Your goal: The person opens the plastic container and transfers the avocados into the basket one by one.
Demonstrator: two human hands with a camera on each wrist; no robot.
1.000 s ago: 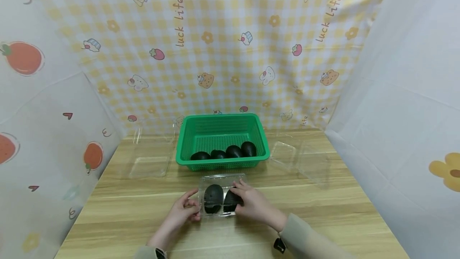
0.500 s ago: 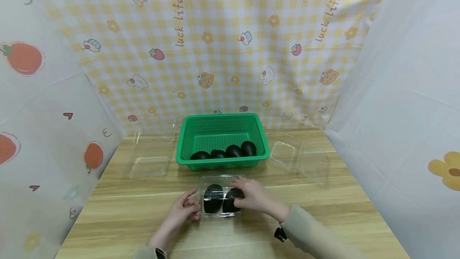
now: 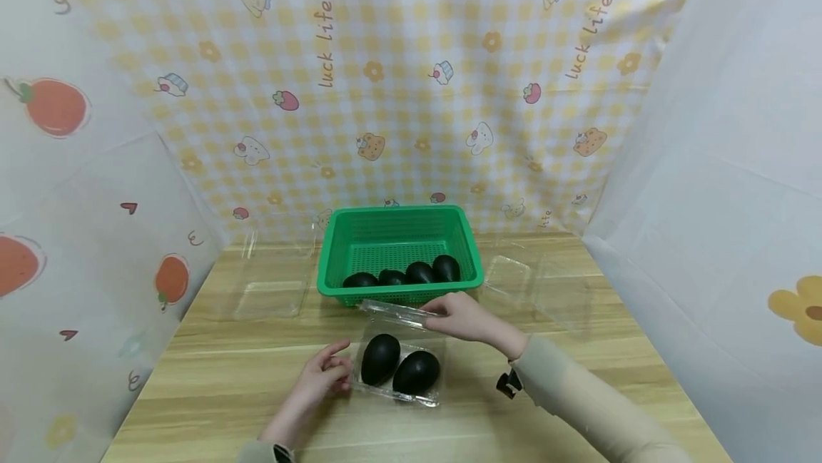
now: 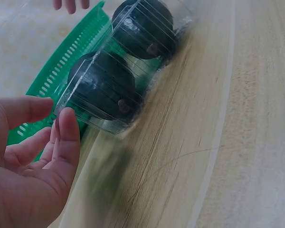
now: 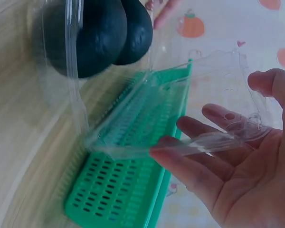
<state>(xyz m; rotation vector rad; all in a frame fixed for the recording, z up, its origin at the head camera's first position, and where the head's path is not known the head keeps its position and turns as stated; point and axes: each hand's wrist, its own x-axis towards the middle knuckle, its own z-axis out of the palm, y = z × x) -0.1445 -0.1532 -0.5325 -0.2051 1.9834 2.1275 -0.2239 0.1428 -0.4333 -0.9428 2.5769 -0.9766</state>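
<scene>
A clear plastic clamshell box (image 3: 443,349) on the table holds two dark avocados, one at left (image 3: 380,359) and one at right (image 3: 417,372). Its lid (image 3: 398,313) stands raised at the back. My right hand (image 3: 464,317) holds the lid's right end, thumb on one side and fingers on the other, as the right wrist view shows. At the box's left side is my left hand (image 3: 321,374); its fingertips touch the corner in the left wrist view. The stem ends of both avocados (image 4: 102,85) face that wrist camera through the plastic.
Behind the box, a green plastic basket (image 3: 399,212) has several more avocados (image 3: 420,272) along its front. An open clear clamshell (image 3: 270,299) lies at the back left. Another open clear clamshell (image 3: 507,274) lies at the back right, beside the basket.
My right hand has moved up and back, swinging the lid away from over the avocados. The right avocado now lies more tilted. My left hand has stayed at the box's left side.
</scene>
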